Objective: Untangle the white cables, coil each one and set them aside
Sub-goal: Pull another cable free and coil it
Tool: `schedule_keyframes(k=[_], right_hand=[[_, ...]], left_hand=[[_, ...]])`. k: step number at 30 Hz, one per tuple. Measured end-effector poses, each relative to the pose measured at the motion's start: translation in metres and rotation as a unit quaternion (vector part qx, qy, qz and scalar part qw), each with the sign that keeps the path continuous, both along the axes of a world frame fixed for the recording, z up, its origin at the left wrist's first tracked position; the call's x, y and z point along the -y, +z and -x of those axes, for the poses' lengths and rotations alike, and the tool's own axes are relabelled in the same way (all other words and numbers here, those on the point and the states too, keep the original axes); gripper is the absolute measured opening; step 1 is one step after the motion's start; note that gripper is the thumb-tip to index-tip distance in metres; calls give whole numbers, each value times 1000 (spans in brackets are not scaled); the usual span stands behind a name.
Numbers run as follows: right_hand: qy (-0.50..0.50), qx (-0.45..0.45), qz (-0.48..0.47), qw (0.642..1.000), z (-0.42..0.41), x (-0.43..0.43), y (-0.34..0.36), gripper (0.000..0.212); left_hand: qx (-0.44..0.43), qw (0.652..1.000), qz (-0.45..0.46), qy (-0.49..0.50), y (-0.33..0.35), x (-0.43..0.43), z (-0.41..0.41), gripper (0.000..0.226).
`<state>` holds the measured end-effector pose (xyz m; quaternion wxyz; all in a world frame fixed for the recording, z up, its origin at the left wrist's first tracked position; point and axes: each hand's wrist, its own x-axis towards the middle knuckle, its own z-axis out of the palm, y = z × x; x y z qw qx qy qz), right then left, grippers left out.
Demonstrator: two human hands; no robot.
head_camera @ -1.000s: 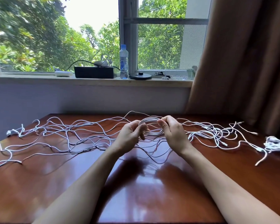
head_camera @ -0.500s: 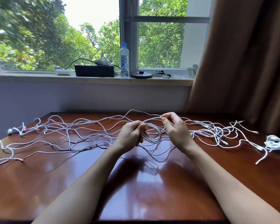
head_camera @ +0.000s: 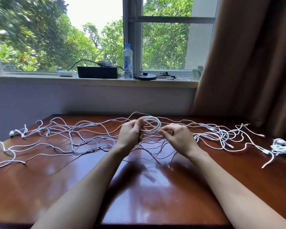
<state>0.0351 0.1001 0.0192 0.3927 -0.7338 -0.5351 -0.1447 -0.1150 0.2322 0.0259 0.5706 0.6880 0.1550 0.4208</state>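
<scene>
White cables [head_camera: 59, 134] sprawl in wide loops over the left half of the table [head_camera: 155, 199], with a plug end near its far-left edge. The left hand [head_camera: 130, 133] grips the coil [head_camera: 153, 124] by its left rim, thumb over the turns, just above the wood. The right hand [head_camera: 178, 138] has left the coil's right edge, where it sat a second ago, and dropped lower right. Its thumb and forefinger seem to pinch the loose strand [head_camera: 153, 138] feeding the coil (motion blur leaves this unsure). I judge another turn is being gathered, so this cable isn't finished. Further right lies a denser tangle [head_camera: 221, 136]. A white bundle [head_camera: 283, 147] is cut off by the frame edge, perhaps cables already set aside.
</scene>
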Motion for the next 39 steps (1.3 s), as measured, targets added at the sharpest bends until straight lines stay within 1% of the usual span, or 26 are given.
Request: schedule_keyframes(k=[4, 8, 10, 12, 14, 16, 18, 22, 26, 29, 32, 35, 37, 39], right_hand=[[91, 17, 25, 995, 7, -3, -4, 14], [127, 53, 15, 990, 17, -7, -7, 16], [115, 92, 4, 989, 21, -8, -7, 17], [88, 169, -22, 981, 27, -7, -5, 14], [61, 251, -59, 964, 32, -7, -2, 10], [47, 309, -86, 946, 35, -9, 0, 12], [35, 347, -95, 932, 36, -11, 1, 12], [25, 384, -99, 918, 40, -11, 2, 11], [69, 369, -78, 924, 42, -15, -2, 13], [59, 320, -81, 942, 42, -15, -3, 19], [33, 240, -86, 967, 45, -12, 1, 26], [15, 112, -91, 989, 46, -7, 2, 24], [14, 48, -106, 993, 44, -6, 3, 21], [7, 12, -130, 991, 44, -6, 6, 21]], left_hand=[[8, 999, 45, 16, -3, -6, -2, 37], [5, 998, 51, 44, -5, -9, -3, 36], [2, 997, 40, 68, -7, -11, -3, 38], [-5, 995, 25, 92, -8, -14, -2, 41], [-18, 993, 4, 116, -10, -17, -2, 42], [-32, 989, -25, 140, -10, -17, -2, 42], [-45, 983, -70, 164, -10, -15, 0, 42], [-69, 970, -133, 194, -11, -17, 3, 42], [-85, 961, -163, 205, -14, -20, 3, 44], [-86, 958, -180, 204, -14, -19, 2, 43], [-69, 958, -214, 178, -13, -15, 0, 39], [-48, 966, -222, 123, -11, -5, -2, 30], [-42, 970, -222, 94, -10, -1, -2, 25], [-32, 973, -218, 69, -10, 0, -3, 25]])
